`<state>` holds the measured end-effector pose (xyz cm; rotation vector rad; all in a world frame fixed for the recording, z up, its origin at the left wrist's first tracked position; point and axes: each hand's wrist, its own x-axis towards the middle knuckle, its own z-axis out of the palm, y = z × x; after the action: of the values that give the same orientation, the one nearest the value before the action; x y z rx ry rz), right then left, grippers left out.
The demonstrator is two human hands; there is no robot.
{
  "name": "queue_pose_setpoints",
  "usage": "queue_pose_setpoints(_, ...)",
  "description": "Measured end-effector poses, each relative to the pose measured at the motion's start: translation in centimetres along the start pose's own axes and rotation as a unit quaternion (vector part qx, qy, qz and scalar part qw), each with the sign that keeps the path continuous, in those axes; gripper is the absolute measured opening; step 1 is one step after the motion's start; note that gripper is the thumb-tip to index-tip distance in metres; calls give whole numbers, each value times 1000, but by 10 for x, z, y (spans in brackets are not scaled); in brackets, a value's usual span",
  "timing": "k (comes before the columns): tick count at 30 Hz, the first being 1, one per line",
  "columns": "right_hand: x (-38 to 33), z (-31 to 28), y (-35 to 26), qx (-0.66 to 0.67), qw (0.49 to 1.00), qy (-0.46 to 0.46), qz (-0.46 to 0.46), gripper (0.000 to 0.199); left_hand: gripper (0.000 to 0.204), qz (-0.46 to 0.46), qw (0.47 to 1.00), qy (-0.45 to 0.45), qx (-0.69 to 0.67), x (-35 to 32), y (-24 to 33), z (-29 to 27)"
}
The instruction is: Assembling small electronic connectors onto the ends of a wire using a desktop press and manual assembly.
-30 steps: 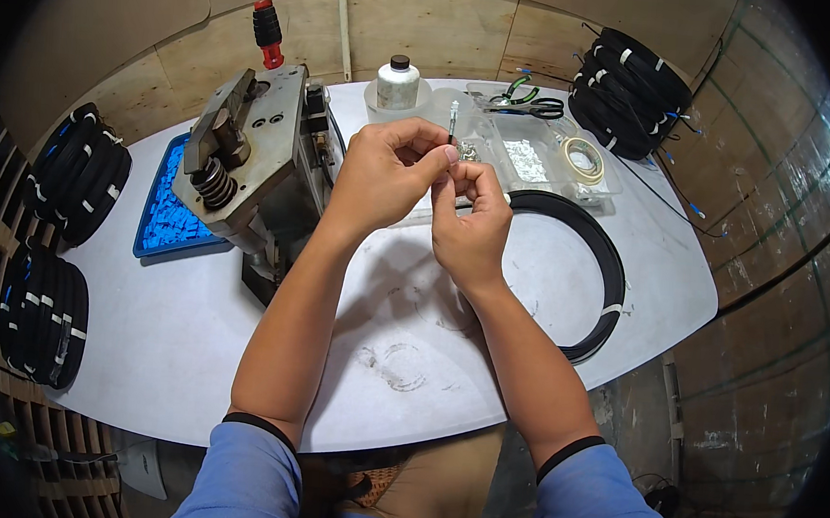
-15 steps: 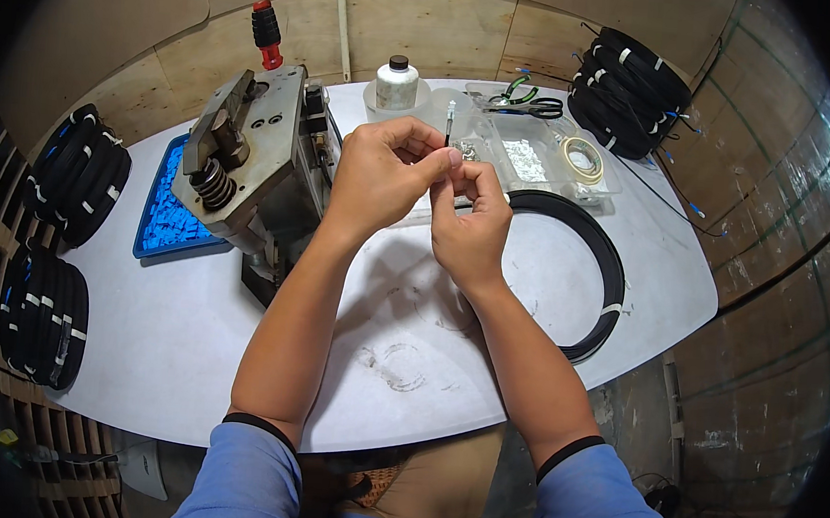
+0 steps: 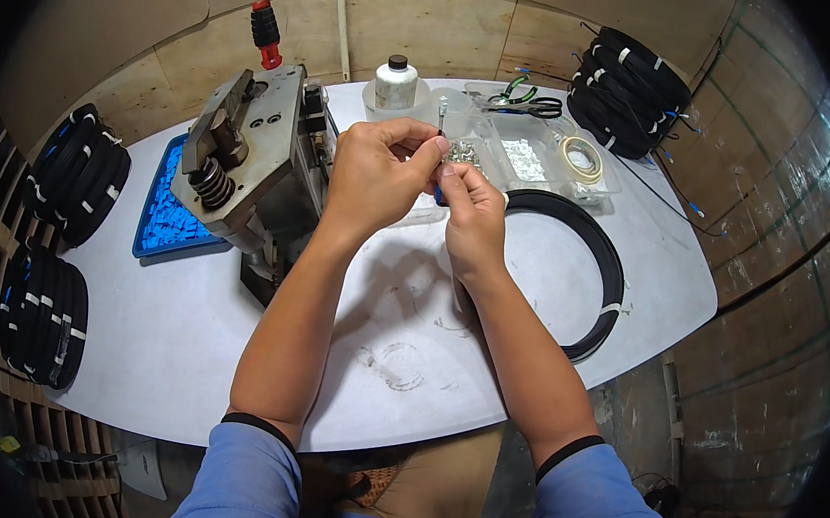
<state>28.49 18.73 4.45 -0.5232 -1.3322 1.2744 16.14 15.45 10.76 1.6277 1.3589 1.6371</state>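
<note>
My left hand pinches a thin black cable between thumb and index finger. Its end sticks up above the fingertips and carries a silver metal terminal. Close beside it, my right hand is closed with thumb and forefinger together, just below the left thumb. A small blue piece shows beside the right fingertips; whether it sits on the cable is hidden by the fingers. Behind the hands, a clear divided tray holds small metal terminals and whitish pieces.
To the left stands a metal press, beside a blue tray of small blue sleeves. A black cable coil lies on the right. Behind are a white bottle, pliers, a tape roll and stacked coils.
The terminal end has shifted slightly left and down. My right fingers have turned and straightened toward the left thumb, and a blue piece now shows beside them.
</note>
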Motion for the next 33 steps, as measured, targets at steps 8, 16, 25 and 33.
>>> queue_pose_setpoints(8, -2, 0, 0, -10, 1000, -2, 11, 19, 21, -30, 998, -19, -47, 5, -15, -1)
queue_pose_setpoints(16, -1, -1, 6, -18, 999, 22, -28, 19, 21, -66, 994, -24, -85, 5, -16, 0)
queue_pose_setpoints(25, -1, -1, 9, -14, 999, 23, -29, 18, 20, -68, 994, -26, -80, 6, -17, 0)
queue_pose_setpoints(33, -3, 5, 2, -19, 999, 39, -11, 18, 22, -65, 996, -17, -66, 6, -13, -2)
